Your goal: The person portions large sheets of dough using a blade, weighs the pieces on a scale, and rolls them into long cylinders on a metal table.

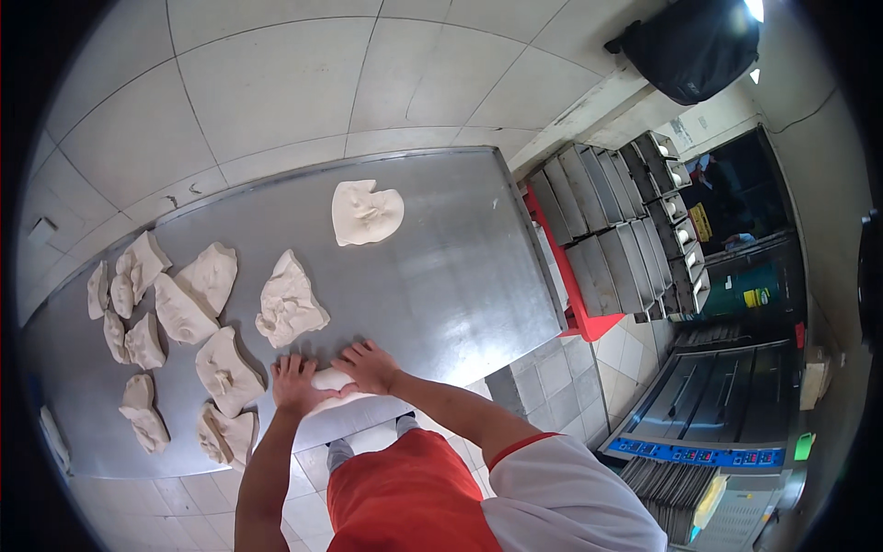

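Note:
A pale piece of dough [333, 378] lies at the near edge of the steel table, between my two hands. My left hand [296, 386] grips its left end, fingers bent over the far side. On the right end my right hand [368, 370] does the same. Both thumbs point inward along the near side and almost meet. Part of the dough is hidden beneath my palms. Just beyond my left hand sits a crumpled dough piece [291, 299]; to the left are a folded piece [228, 371] and another piece [226, 434] at the near edge.
More dough lumps [198, 290] are scattered over the left of the steel table [441, 276]. One flat piece [366, 213] lies near the far edge. Stacked metal baking pans [598, 225] stand past the right end on a red stand [589, 317]. A deck oven [704, 396] is farther right.

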Tool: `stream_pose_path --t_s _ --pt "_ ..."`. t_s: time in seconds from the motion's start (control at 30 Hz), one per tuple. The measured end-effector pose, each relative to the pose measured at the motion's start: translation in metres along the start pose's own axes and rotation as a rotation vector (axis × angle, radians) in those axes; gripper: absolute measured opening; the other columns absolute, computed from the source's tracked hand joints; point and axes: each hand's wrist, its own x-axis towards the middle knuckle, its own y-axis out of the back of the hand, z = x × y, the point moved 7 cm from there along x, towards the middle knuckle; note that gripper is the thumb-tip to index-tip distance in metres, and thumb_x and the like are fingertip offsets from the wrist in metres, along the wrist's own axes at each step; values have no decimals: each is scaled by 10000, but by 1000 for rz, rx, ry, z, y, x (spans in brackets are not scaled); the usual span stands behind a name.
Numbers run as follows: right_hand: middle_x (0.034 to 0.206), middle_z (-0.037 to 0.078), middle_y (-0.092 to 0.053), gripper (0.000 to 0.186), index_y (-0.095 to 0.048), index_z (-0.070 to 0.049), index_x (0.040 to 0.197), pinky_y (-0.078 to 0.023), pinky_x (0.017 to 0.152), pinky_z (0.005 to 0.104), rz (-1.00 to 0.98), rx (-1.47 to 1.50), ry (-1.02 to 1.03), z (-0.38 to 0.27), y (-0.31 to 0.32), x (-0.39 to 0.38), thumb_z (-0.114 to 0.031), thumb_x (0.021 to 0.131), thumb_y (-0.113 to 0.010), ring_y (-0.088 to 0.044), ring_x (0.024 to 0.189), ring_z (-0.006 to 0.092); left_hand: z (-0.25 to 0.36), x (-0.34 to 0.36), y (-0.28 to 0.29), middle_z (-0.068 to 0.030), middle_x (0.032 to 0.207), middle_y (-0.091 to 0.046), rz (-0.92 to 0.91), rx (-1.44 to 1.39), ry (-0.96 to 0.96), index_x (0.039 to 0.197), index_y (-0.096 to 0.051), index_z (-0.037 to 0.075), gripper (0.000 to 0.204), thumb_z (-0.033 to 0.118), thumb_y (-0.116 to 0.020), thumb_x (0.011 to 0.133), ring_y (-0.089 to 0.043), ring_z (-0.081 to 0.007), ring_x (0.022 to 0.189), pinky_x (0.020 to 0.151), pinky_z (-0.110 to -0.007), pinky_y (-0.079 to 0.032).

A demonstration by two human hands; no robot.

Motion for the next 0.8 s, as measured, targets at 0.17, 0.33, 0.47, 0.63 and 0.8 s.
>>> stream_pose_path --t_s 0.17,0.33,0.47,0.63,0.8 --pt "1282 104 -542 721 -539 -162 1372 -384 1016 468 140 -63 -52 0 18 3 -622 829 -655 -511 1213 284 10 9 31 -65 1387 -575 15 105 73 1240 -707 208 835 729 -777 591 -485 -325 1303 1058 -523 -389" --pt "1257 113 -551 741 -555 -144 1337 -384 1032 469 -205 128 -119 -15 24 -17 -629 795 -695 -511 1242 287 13 -25 19 -62 1112 -706 -330 -103 -13 1158 -722 195 676 638 -796 652 -654 -303 1055 844 -487 -542" --pt "1224 100 -565 754 -563 -137 1325 -388 1029 468 -107 86 -147 -26 11 -31 -646 785 -696 -519 1233 281 30 -46 14 -29 951 -603 -51 -165 33 1055 -727 205 574 541 -850 606 -610 -273 957 776 -471 -511" --pt "1201 74 -572 756 -586 -142 1310 -394 991 445 -125 26 -109 -11 0 -17 -656 768 -701 -525 1207 258 18 -36 0 -20 988 -537 -73 33 61 1034 -735 200 665 647 -837 553 -531 -254 994 870 -436 -422" --pt "1175 72 -567 717 -599 -144 1253 -402 969 432 -64 39 -105 -8 7 -7 -630 744 -737 -539 1162 258 12 -17 8 -32 1032 -548 -79 7 63 1041 -751 198 734 693 -840 506 -516 -270 1052 917 -467 -409"
